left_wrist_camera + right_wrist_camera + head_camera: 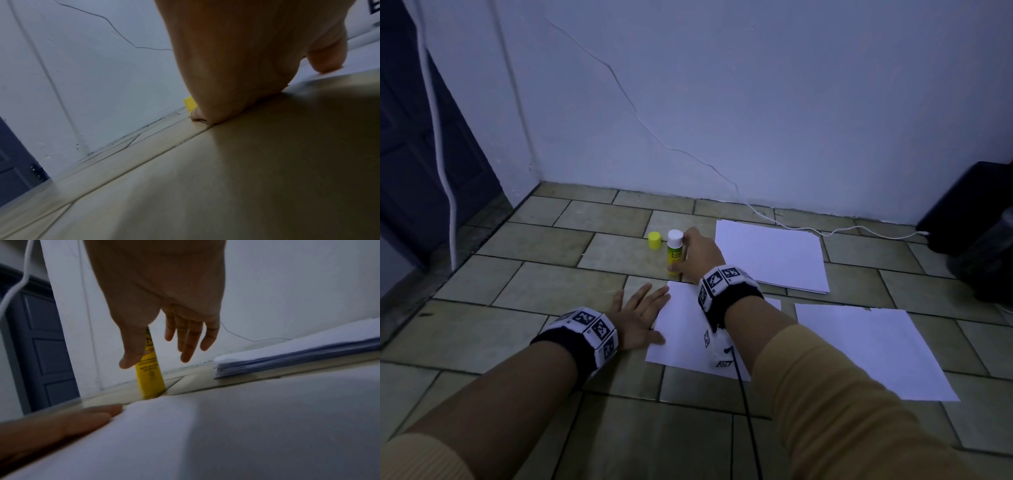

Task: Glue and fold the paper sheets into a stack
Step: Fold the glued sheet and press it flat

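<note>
Glue stick [674,253]: yellow, uncapped, upright on tiled floor [517,281]; label partly legible, "Glu… Sti…". Yellow cap [654,240] just beside it. Right hand [700,255]: fingers loosely spread around the stick, grip not closed. Left hand [637,317]: flat, fingers straight, pressing edge of nearest paper sheet [681,329]. Paper stack [770,260] near the wall; another sheet [873,346] to the right.
</note>
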Action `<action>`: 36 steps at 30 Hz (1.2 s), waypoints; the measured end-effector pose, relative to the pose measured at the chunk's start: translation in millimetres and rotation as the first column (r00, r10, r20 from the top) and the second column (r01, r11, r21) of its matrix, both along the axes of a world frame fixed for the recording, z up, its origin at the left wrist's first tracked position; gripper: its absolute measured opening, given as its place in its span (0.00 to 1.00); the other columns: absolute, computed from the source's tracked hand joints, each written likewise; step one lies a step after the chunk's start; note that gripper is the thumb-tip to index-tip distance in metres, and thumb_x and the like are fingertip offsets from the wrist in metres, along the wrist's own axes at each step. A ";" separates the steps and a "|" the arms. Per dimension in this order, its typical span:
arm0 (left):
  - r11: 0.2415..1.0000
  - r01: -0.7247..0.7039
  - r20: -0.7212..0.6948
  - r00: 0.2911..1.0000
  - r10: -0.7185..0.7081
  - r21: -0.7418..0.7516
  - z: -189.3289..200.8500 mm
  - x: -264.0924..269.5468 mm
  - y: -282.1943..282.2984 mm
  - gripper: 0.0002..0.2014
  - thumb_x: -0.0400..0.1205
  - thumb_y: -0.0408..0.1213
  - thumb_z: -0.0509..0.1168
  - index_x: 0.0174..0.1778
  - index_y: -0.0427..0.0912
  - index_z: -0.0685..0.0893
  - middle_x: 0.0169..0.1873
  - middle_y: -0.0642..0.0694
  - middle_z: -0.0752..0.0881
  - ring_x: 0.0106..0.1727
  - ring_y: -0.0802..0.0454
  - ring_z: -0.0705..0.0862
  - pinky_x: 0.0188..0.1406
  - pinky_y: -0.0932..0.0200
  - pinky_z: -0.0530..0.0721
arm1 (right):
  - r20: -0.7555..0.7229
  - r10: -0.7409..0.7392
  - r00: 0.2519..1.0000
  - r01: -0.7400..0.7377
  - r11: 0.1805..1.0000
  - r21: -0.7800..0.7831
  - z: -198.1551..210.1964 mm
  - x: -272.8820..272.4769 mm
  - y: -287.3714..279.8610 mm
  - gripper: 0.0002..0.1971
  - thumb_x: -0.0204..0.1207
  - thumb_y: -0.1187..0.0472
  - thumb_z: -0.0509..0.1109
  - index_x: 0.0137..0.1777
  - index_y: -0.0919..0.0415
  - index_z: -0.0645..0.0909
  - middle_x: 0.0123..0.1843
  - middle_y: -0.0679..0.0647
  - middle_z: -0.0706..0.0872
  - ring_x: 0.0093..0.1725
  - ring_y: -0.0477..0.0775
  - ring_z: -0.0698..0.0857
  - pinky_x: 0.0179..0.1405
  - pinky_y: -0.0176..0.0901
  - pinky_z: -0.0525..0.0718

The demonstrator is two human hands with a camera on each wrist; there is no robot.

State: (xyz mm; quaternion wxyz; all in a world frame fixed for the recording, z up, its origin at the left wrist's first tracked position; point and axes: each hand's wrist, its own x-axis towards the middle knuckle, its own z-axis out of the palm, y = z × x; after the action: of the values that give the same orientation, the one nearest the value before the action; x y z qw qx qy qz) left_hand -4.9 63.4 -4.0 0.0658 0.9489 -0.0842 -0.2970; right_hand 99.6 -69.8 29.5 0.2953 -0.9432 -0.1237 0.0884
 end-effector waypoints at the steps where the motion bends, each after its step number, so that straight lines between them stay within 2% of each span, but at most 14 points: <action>1: 1.000 -0.001 0.004 1.000 0.001 -0.006 0.7 0.5 -0.6 0.42 0.83 0.57 0.56 0.84 0.51 0.34 0.82 0.55 0.31 0.83 0.51 0.30 0.78 0.35 0.32 | 0.001 -0.036 0.999 0.036 0.999 0.017 -0.6 -2.9 -2.7 0.32 0.66 0.55 0.81 0.66 0.61 0.70 0.63 0.58 0.81 0.62 0.62 0.81 0.58 0.52 0.79; 3: 1.000 0.000 -0.001 1.000 0.000 -0.003 0.1 0.9 -0.4 0.42 0.85 0.52 0.57 0.83 0.51 0.33 0.82 0.55 0.30 0.83 0.51 0.30 0.78 0.36 0.32 | 0.037 -0.103 0.994 0.100 0.993 0.062 -1.4 -11.1 -9.7 0.35 0.65 0.50 0.81 0.69 0.59 0.69 0.67 0.55 0.78 0.66 0.59 0.77 0.63 0.53 0.75; 5: 1.000 0.002 0.001 1.000 -0.002 0.003 -0.7 1.1 -0.6 0.42 0.85 0.53 0.57 0.83 0.50 0.32 0.82 0.55 0.30 0.83 0.51 0.30 0.78 0.36 0.31 | 0.094 -0.112 0.989 0.104 0.990 0.092 0.6 -19.3 -18.7 0.32 0.69 0.47 0.78 0.68 0.59 0.71 0.67 0.55 0.78 0.67 0.57 0.75 0.64 0.54 0.74; 9: 0.999 0.013 -0.005 1.000 -0.013 0.030 -0.1 -0.3 -2.0 0.43 0.85 0.54 0.56 0.83 0.49 0.30 0.82 0.54 0.29 0.83 0.51 0.29 0.78 0.36 0.31 | 0.048 0.004 0.999 -0.012 0.987 0.160 22.0 -32.9 -57.8 0.14 0.72 0.54 0.76 0.53 0.59 0.81 0.48 0.52 0.85 0.49 0.51 0.81 0.51 0.42 0.78; 12: 0.998 0.025 -0.002 1.000 -0.025 0.059 0.8 -0.7 -2.9 0.43 0.85 0.56 0.56 0.83 0.49 0.30 0.82 0.54 0.29 0.83 0.51 0.29 0.78 0.36 0.31 | -0.017 0.077 0.997 -0.078 0.995 -0.067 38.4 -40.0 -108.0 0.09 0.70 0.56 0.78 0.45 0.56 0.82 0.44 0.51 0.84 0.47 0.50 0.81 0.41 0.38 0.75; 15: 0.995 0.048 0.011 0.999 -0.049 0.082 0.2 -1.4 -2.7 0.46 0.83 0.60 0.57 0.83 0.48 0.31 0.81 0.54 0.28 0.83 0.50 0.29 0.78 0.35 0.32 | -0.117 0.016 0.993 -0.059 0.926 -0.373 42.4 -47.4 -164.1 0.27 0.67 0.50 0.80 0.63 0.59 0.77 0.60 0.55 0.82 0.62 0.55 0.79 0.49 0.39 0.74; 17: 0.995 0.055 0.018 0.998 -0.057 0.081 -0.6 -1.7 -1.7 0.49 0.80 0.64 0.58 0.83 0.49 0.31 0.82 0.54 0.29 0.83 0.50 0.29 0.78 0.34 0.33 | -0.215 -0.077 0.974 -0.034 0.882 -0.470 35.1 -55.0 -198.3 0.48 0.61 0.45 0.83 0.77 0.60 0.64 0.75 0.57 0.72 0.74 0.57 0.71 0.66 0.43 0.72; 19: 0.995 0.068 0.013 0.998 -0.069 0.074 -1.5 -1.8 -0.3 0.51 0.76 0.68 0.57 0.83 0.49 0.32 0.82 0.54 0.28 0.83 0.50 0.29 0.78 0.33 0.33 | -0.302 -0.162 0.940 -0.043 0.818 -0.573 21.1 -65.4 -224.6 0.64 0.56 0.39 0.83 0.84 0.62 0.48 0.84 0.58 0.54 0.83 0.59 0.54 0.79 0.52 0.61; 21: 0.994 0.079 0.009 0.997 -0.080 0.081 -2.4 -2.2 0.7 0.56 0.68 0.73 0.52 0.83 0.50 0.32 0.81 0.53 0.28 0.83 0.49 0.29 0.78 0.33 0.33 | -0.383 -0.198 0.902 -0.105 0.761 -0.641 3.9 -76.3 -241.6 0.70 0.56 0.34 0.81 0.84 0.62 0.35 0.86 0.56 0.37 0.84 0.61 0.37 0.82 0.60 0.52; 23: 0.993 0.084 0.009 0.996 -0.085 0.079 -1.4 -2.9 0.2 0.57 0.66 0.74 0.51 0.83 0.49 0.33 0.81 0.53 0.27 0.83 0.49 0.29 0.78 0.33 0.33 | -0.416 -0.186 0.890 -0.136 0.762 -0.633 -6.3 -85.2 -251.1 0.71 0.59 0.35 0.80 0.83 0.60 0.29 0.84 0.53 0.29 0.83 0.60 0.31 0.81 0.66 0.48; 26: 0.994 0.084 0.007 0.996 -0.085 0.062 1.0 -4.7 -2.2 0.50 0.79 0.65 0.60 0.84 0.47 0.34 0.81 0.54 0.28 0.82 0.49 0.28 0.78 0.32 0.32 | -0.411 -0.159 0.897 -0.128 0.799 -0.587 -9.1 -90.8 -256.2 0.69 0.61 0.37 0.80 0.82 0.59 0.28 0.84 0.53 0.29 0.83 0.58 0.33 0.80 0.67 0.46; 30: 0.995 0.085 0.021 0.996 -0.086 0.047 2.9 -5.3 -4.6 0.48 0.81 0.59 0.60 0.84 0.44 0.36 0.82 0.52 0.29 0.82 0.50 0.27 0.77 0.32 0.29 | -0.372 -0.170 0.912 -0.041 0.867 -0.497 -9.9 -91.5 -259.3 0.58 0.71 0.41 0.74 0.84 0.56 0.33 0.85 0.52 0.34 0.85 0.56 0.38 0.82 0.63 0.49; 34: 0.999 0.050 0.012 0.999 -0.050 0.013 4.0 -7.9 -11.6 0.47 0.82 0.56 0.61 0.84 0.43 0.36 0.82 0.51 0.29 0.82 0.52 0.27 0.77 0.33 0.29 | -0.325 -0.249 0.912 0.152 0.943 -0.297 -0.4 -90.5 -253.3 0.47 0.76 0.44 0.70 0.85 0.54 0.44 0.86 0.56 0.52 0.83 0.57 0.57 0.78 0.48 0.64; 36: 0.999 0.040 0.003 0.999 -0.040 0.007 2.7 -7.9 -14.3 0.47 0.82 0.57 0.62 0.84 0.44 0.36 0.82 0.50 0.29 0.82 0.52 0.28 0.75 0.31 0.28 | -0.232 -0.240 0.943 0.199 0.962 -0.189 10.6 -93.9 -235.2 0.43 0.76 0.48 0.71 0.85 0.53 0.50 0.84 0.55 0.60 0.80 0.56 0.64 0.73 0.41 0.65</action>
State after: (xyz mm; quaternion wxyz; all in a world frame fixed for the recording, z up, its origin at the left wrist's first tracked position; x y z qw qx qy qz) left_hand -12.9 49.1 -1.3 0.0564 0.9477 -0.1022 -0.2970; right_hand 5.7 -305.0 40.2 0.2385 -0.9531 0.0287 0.1842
